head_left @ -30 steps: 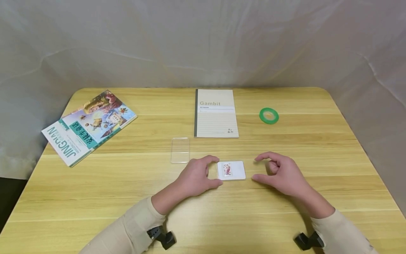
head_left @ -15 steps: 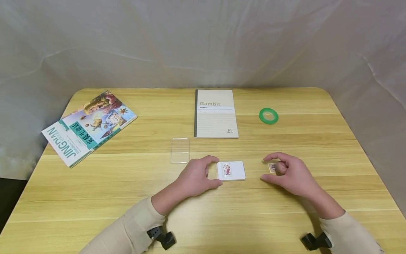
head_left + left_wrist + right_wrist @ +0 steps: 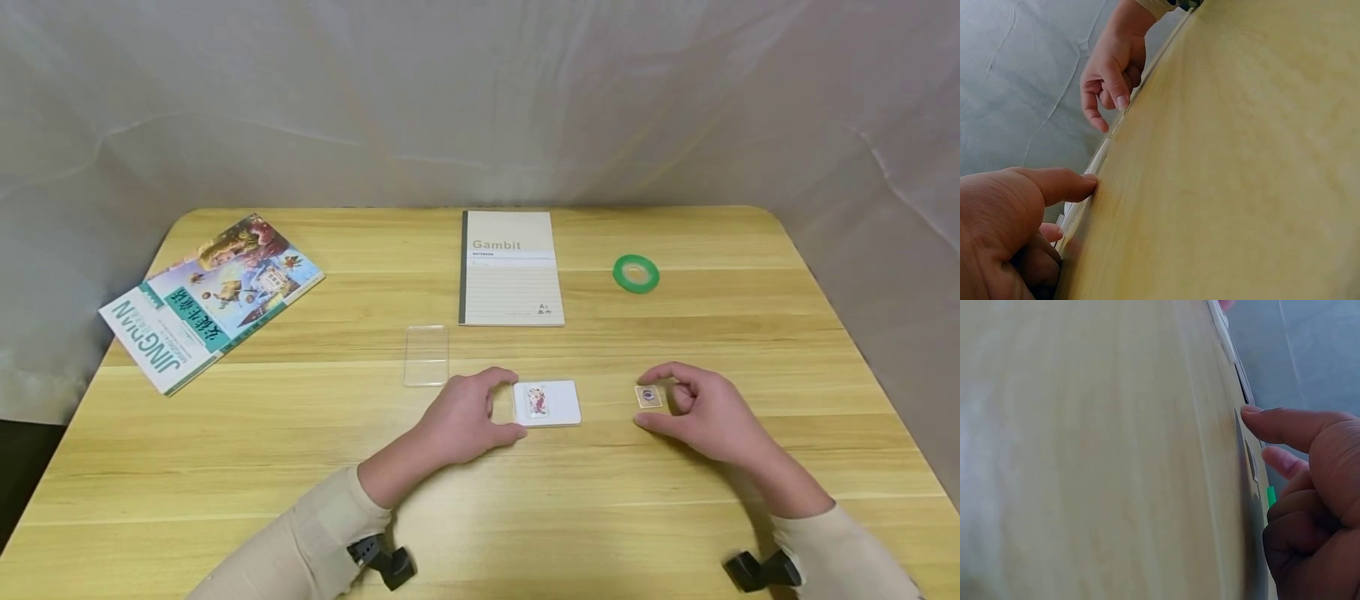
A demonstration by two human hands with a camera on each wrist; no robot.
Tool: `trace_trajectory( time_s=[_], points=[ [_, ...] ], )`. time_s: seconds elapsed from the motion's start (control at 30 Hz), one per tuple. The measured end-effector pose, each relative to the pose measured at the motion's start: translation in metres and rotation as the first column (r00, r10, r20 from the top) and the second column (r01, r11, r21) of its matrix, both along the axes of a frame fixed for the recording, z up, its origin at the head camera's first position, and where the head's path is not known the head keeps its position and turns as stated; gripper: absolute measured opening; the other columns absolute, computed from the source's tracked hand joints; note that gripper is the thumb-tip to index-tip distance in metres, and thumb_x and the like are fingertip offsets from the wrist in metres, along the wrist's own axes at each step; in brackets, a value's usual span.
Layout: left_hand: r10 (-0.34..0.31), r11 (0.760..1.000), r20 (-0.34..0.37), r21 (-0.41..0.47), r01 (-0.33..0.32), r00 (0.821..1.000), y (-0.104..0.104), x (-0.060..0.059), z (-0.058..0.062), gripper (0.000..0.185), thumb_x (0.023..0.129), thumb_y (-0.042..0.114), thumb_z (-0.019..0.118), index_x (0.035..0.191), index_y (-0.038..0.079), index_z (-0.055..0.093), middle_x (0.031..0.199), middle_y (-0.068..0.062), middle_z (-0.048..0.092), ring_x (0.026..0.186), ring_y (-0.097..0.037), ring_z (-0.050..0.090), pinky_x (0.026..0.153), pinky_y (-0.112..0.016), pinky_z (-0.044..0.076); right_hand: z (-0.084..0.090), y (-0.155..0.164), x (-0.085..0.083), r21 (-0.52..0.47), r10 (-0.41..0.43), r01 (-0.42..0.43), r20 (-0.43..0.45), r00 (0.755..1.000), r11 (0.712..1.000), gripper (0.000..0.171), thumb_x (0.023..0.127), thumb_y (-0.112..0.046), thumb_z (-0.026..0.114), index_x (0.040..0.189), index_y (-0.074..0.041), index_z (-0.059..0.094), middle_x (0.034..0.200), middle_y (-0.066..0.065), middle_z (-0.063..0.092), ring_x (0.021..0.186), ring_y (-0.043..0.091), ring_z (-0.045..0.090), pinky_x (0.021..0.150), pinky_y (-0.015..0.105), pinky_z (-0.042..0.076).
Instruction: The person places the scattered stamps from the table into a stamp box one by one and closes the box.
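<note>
The left hand [image 3: 461,417] holds the left end of a flat white case [image 3: 564,403], its thumb and forefinger at the two long edges. A small stamp-like picture [image 3: 537,401] with a red figure lies on the case, whose left end looks clear. To the right, a small square stamp-like piece [image 3: 648,397], tan with a purple motif and pale border, lies on the table. The right hand [image 3: 708,412] is around it, thumb and forefinger spread apart on either side and the other fingers curled. In the right wrist view, that thumb [image 3: 1285,424] hovers just above the tabletop.
A clear plastic rectangular lid [image 3: 427,356] lies behind the left hand. Farther back are a Gambit notebook [image 3: 512,287] and a green tape roll [image 3: 636,274]. A colourful book [image 3: 213,304] lies slanted at the left of the wooden table [image 3: 495,517].
The right hand has drawn away to the right from the white case, bringing the small square piece into view between its thumb and forefinger. The left hand and the case have stayed put.
</note>
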State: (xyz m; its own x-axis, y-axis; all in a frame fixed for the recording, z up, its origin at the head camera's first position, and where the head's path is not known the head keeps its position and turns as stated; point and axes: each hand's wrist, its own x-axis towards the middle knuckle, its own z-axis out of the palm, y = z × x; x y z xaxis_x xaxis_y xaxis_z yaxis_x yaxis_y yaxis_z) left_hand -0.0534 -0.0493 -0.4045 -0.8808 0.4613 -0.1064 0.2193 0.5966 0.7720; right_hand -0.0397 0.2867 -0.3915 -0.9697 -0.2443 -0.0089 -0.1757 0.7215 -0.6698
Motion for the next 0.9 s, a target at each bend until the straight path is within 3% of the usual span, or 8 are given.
trace_trajectory(
  time_s=[0.9],
  points=[
    [-0.002,1.0,-0.005,-0.002,0.002,1.0,0.0,0.0,0.001,0.065,0.077,0.029,0.088,0.132,0.008,0.061,0.059,0.004,0.048,0.051,-0.008,0.04,0.048,-0.027,0.036,-0.001,0.015,0.007,0.055,-0.013,0.012,0.025,1.0,0.998,0.033,0.08,-0.03,0.087,0.103,-0.015,0.068,0.059,-0.009,0.027,0.053,0.007,0.029,0.067,0.026,0.042]
  ],
)
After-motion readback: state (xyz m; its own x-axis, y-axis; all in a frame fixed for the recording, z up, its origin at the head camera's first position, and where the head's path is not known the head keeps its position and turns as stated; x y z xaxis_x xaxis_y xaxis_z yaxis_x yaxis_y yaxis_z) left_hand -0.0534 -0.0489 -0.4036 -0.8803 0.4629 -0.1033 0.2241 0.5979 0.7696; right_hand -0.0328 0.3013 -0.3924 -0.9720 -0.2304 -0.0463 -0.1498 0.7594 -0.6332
